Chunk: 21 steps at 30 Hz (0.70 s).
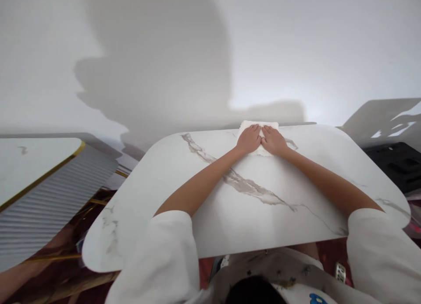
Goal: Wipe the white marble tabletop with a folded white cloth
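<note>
A white cloth (259, 151) lies spread on the white marble-patterned table (171, 177), close to the far edge by the wall. My left hand (249, 139) presses flat on the cloth's left half, fingers stretched forward. Beside it, my right hand (274, 140) rests flat on the right half. The thumbs nearly meet in the middle. Both arms reach straight out across the tabletop, and the cloth shows around and between the hands.
A white wall (329, 45) with my shadow stands right behind the table. At the left is a ribbed cabinet (66, 199) with a white top and gold trim. A black object (394, 164) sits past the table's right side.
</note>
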Motion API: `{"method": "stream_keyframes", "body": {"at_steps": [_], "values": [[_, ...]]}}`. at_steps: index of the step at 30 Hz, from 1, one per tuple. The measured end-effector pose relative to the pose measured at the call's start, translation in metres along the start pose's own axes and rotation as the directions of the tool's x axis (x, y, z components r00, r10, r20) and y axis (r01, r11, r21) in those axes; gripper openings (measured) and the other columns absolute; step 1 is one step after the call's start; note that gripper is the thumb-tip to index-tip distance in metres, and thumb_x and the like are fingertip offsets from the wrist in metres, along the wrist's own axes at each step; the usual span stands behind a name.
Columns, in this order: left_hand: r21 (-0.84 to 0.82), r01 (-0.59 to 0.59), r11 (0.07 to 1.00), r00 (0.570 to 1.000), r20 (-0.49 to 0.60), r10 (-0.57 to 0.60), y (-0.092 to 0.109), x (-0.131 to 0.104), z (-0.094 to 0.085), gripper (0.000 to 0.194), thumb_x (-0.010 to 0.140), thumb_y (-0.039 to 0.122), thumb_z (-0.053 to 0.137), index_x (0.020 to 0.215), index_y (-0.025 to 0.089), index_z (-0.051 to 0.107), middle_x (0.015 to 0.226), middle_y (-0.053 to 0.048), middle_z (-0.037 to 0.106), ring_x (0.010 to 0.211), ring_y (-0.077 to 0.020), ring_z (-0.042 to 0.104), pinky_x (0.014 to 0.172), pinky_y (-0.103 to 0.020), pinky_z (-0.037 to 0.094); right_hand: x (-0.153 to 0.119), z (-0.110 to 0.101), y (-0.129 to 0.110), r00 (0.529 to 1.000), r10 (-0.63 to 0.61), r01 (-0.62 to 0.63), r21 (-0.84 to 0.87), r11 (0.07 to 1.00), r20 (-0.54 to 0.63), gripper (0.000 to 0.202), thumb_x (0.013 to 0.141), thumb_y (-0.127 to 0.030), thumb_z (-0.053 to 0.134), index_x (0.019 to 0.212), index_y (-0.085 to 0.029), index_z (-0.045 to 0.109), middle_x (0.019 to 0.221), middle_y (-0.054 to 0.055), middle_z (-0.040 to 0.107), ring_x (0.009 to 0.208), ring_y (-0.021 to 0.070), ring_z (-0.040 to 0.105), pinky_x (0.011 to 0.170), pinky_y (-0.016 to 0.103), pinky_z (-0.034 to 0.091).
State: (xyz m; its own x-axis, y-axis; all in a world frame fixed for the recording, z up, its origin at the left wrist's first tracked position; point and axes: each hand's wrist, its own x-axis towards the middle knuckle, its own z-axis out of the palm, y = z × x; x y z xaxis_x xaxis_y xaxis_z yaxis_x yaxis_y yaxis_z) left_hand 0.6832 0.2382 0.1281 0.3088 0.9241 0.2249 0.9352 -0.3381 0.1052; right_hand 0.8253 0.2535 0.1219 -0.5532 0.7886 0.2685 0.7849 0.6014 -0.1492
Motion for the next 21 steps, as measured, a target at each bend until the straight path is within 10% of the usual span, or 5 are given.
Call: {"method": "stream_keyframes", "body": {"at_steps": [21], "values": [[-0.081, 0.122, 0.989, 0.987, 0.113, -0.113, 0.109, -0.215, -0.064, 0.053, 0.089, 0.026, 0.031, 0.138, 0.007, 0.034, 0.147, -0.016, 0.032, 0.137, -0.0241, 0.028, 0.112, -0.043, 0.027, -0.190, -0.063, -0.106, 0.979, -0.199, 0.193, 0.120, 0.974, 0.039, 0.056, 0.089, -0.027, 0.034, 0.137, 0.002, 0.038, 0.144, 0.020, 0.036, 0.134, 0.0280, 0.031, 0.111, 0.041, 0.026]]}}
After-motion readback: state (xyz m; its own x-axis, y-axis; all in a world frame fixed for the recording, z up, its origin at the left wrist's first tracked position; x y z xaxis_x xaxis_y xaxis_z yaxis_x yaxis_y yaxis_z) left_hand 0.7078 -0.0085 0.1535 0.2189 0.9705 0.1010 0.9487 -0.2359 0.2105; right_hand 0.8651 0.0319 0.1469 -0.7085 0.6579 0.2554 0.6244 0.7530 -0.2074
